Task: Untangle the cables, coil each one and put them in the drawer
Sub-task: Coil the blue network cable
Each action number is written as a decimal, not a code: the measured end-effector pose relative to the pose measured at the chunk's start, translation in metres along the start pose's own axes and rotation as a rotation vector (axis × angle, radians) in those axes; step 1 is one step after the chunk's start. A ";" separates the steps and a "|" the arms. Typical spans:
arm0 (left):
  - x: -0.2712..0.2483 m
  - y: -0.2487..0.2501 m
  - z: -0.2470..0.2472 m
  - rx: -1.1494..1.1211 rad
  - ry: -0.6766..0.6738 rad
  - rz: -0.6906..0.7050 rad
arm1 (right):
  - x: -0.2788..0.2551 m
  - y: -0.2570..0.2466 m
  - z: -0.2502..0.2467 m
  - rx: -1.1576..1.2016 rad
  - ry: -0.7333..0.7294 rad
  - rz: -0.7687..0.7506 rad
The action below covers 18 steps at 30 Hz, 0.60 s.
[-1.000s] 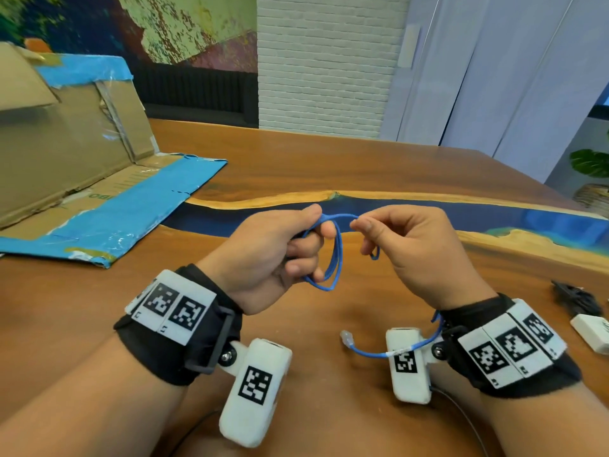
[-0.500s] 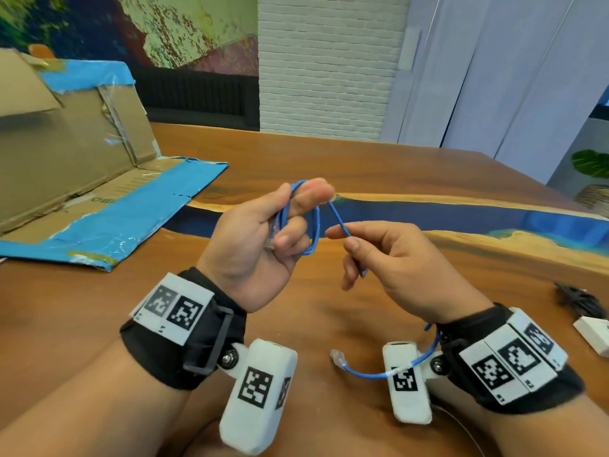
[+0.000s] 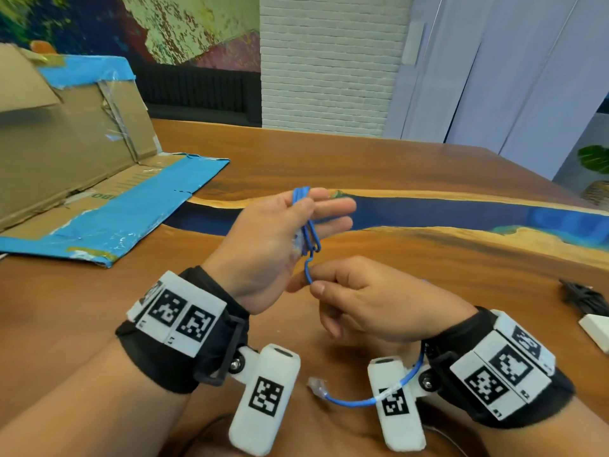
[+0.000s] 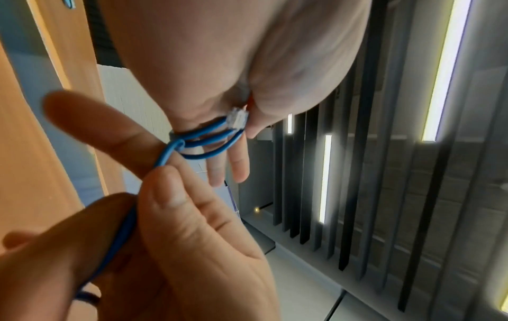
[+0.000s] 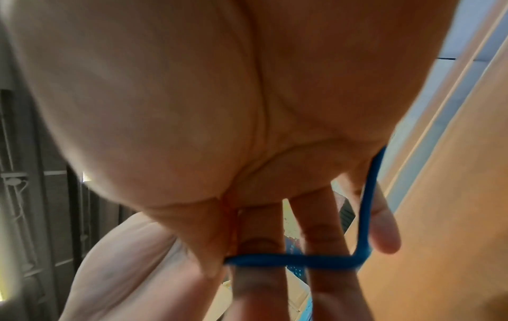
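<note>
The left hand (image 3: 273, 239) is raised above the middle of the desk (image 3: 395, 159), palm turned inward, with several loops of a blue network cable (image 3: 308, 225) wound around its fingers, the thumb pressing the loops at the top while the fingers stretch out straight. A clear plug (image 4: 237, 118) of the cable sits against the palm. Just below, the right hand (image 3: 372, 308) pinches the running strand between thumb and forefinger, its other fingers curled. The cable's free end trails back under the right wrist, its second clear plug (image 3: 317, 387) hanging near the desk's near edge. An opened cardboard box (image 3: 75, 159) with blue tape lies at the far left corner. A black cable bundle (image 3: 583, 296) and a white adapter (image 3: 596, 331) rest at the right edge.
</note>
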State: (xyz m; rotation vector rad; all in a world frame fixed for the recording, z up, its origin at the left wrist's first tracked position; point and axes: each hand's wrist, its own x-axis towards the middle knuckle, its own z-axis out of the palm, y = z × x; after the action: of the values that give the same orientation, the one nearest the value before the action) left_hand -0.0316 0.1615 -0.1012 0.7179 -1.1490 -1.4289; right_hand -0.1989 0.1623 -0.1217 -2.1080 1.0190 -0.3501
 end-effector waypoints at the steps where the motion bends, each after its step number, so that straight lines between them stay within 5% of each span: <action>1: -0.001 -0.001 0.002 0.095 -0.009 -0.015 | -0.002 -0.001 0.000 -0.001 -0.022 -0.003; 4: 0.000 -0.006 0.000 0.494 0.007 -0.045 | -0.008 -0.003 -0.001 0.065 0.061 -0.043; 7: 0.003 -0.011 -0.010 0.861 -0.088 -0.083 | -0.014 0.001 -0.013 0.015 0.423 -0.145; 9: 0.002 -0.014 -0.009 0.908 -0.188 -0.152 | -0.018 0.005 -0.025 0.015 0.579 -0.188; 13: -0.001 -0.011 -0.005 0.704 -0.237 -0.256 | -0.025 0.009 -0.035 -0.031 0.636 -0.190; 18: -0.001 0.005 -0.010 -0.016 -0.223 -0.241 | -0.021 0.022 -0.043 0.154 0.778 -0.123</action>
State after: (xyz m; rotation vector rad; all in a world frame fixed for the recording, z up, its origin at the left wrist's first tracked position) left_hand -0.0199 0.1606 -0.1002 0.7176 -1.2522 -1.7542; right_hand -0.2466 0.1475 -0.1073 -1.9131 1.2254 -1.3365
